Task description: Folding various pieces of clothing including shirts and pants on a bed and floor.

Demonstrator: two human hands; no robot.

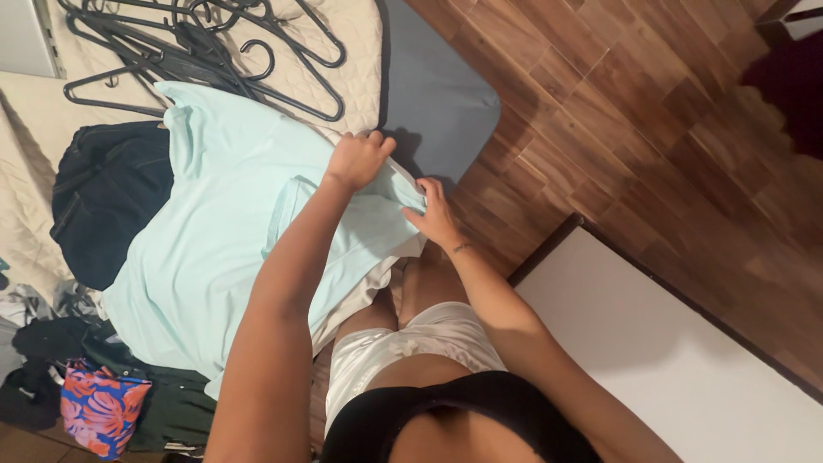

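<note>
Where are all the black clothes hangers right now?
The pile of black plastic clothes hangers lies at the top left of the head view, on the cream quilted bed cover, just above the pale mint shirt.

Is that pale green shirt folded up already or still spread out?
Mostly spread out: the shirt lies wide across the bed, with both hands gripping one edge.

The person wears a black crop top point(467, 411), pale satin shorts point(411, 347), bare arms, a small wrist tattoo point(461, 249).

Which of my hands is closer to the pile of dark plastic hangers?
Left. The left hand grips the mint shirt just below the hangers; the right hand holds it farther away.
</note>
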